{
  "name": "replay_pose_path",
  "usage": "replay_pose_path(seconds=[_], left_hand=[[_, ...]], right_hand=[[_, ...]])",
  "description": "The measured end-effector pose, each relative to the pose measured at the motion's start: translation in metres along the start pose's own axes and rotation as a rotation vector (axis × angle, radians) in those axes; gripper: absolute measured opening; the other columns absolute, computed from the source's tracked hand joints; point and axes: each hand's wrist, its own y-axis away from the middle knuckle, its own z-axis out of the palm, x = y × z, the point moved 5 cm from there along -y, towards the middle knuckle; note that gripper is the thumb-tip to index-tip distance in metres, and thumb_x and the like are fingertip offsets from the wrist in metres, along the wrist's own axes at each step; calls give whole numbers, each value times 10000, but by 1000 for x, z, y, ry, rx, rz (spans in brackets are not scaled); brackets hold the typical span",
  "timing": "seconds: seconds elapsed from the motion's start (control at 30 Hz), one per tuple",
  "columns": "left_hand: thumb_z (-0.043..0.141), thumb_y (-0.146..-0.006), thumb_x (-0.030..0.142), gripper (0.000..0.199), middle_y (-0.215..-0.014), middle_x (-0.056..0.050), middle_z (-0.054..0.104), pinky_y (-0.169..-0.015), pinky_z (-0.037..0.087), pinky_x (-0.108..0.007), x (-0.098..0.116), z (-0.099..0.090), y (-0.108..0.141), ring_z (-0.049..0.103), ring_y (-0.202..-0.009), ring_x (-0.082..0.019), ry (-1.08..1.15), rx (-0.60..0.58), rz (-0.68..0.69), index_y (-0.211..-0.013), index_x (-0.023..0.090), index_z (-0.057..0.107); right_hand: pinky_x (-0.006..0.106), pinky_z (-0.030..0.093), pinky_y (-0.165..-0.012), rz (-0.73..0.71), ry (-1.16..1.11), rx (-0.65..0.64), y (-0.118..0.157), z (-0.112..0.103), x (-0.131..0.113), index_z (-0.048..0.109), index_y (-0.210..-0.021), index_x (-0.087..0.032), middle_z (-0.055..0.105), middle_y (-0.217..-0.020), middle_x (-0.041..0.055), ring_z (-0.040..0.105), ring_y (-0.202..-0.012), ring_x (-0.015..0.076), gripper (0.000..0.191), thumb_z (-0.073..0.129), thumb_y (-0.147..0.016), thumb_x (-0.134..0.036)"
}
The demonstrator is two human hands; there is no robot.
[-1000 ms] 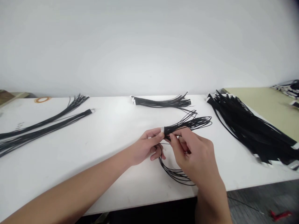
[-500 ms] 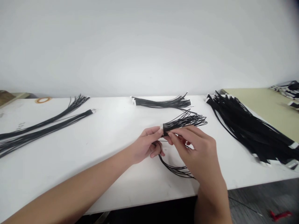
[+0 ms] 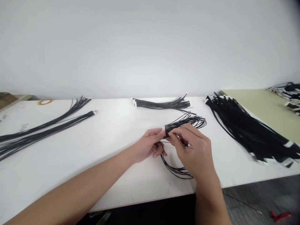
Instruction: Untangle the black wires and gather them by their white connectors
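Note:
A white connector with a row of black wires is pinched between the thumb and fingers of my left hand. Its bundle of wires loops out to the right above the table, and more wires curve down below my hands. Close by the connector's edge, my right hand pinches a thin black wire between thumb and forefinger. The wire's tip is hidden by the fingers.
Behind my hands lies a wire harness bundle with white connectors. Two more bundles lie at the left, near an orange tape ring. A large harness pile covers the table's right side. A red object is on the floor.
My right hand has shifted slightly left, still pinching at the connector. My left hand keeps its hold. The whole view has moved slightly.

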Motion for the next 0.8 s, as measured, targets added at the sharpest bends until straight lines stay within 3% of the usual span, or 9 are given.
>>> replay_pose_path(seconds=[0.13, 0.23, 0.33, 0.4, 0.47, 0.53, 0.6, 0.67, 0.8], left_hand=[[540, -860, 389, 240, -744, 2, 653, -607, 521, -284, 1, -1, 0, 400, -335, -6, -2, 39, 10, -856, 155, 598], [548, -852, 400, 253, -937, -42, 671, -596, 530, -296, 3, -3, 0, 400, -343, 3, 4, 64, 44, -899, 157, 598], [534, -857, 412, 269, -959, -40, 673, -566, 531, -289, 5, -10, 1, 376, -334, 3, 49, 149, 89, -935, 162, 598], [540, -857, 386, 241, -993, -32, 675, -587, 533, -278, 8, -16, 2, 389, -345, 0, 90, 233, 129, -943, 169, 599], [537, -861, 372, 221, -1032, -17, 674, -617, 538, -274, 11, -21, 2, 377, -344, 2, 152, 302, 157, -951, 181, 603], [535, -863, 368, 215, -1066, -5, 670, -654, 543, -275, 12, -24, 2, 361, -346, 4, 208, 337, 163, -969, 193, 604], [540, -862, 368, 215, -1089, -6, 667, -683, 544, -275, 13, -25, 2, 353, -352, 4, 249, 355, 164, -972, 194, 603], [546, -860, 364, 212, -1094, -6, 668, -707, 545, -274, 14, -25, 3, 357, -360, 2, 278, 355, 167, -972, 193, 604], [547, -864, 345, 197, -1077, 7, 675, -764, 545, -275, 16, -25, 5, 375, -371, -1, 316, 346, 181, -963, 187, 610]], right_hand=[[203, 437, -553, 15, -17, 16, -1, 3, 3, 646, -821, -193, 616, -759, 10, 546, -620, 85, 144, 510, -865, -209], [233, 460, -591, 27, 34, 97, -5, -3, 5, 661, -854, -200, 628, -781, 26, 562, -666, 114, 136, 544, -855, -271], [294, 487, -669, 70, 126, 385, 3, -36, 9, 656, -976, -187, 630, -854, 65, 574, -791, 168, 221, 591, -820, -329], [254, 482, -602, 241, 164, 503, 20, -63, 20, 651, -1029, -187, 591, -700, 17, 548, -633, 127, 267, 581, -825, -345], [199, 433, -469, 419, 190, 410, 43, -79, 32, 671, -997, -197, 533, -539, -28, 515, -479, 102, 263, 567, -830, -371], [188, 369, -351, 481, 121, 129, 64, -76, 38, 673, -986, -192, 506, -442, -51, 471, -355, 102, 277, 543, -837, -385], [201, 386, -343, 484, 40, -110, 84, -64, 36, 649, -1050, -179, 516, -425, -59, 472, -327, 114, 297, 515, -851, -354], [205, 414, -373, 448, 3, -194, 96, -52, 28, 644, -1027, -186, 527, -420, -65, 499, -346, 122, 267, 496, -858, -330], [198, 393, -370, 436, 33, -199, 103, -39, 16, 601, -683, -204, 559, -458, -40, 514, -365, 118, 272, 474, -871, -352]])
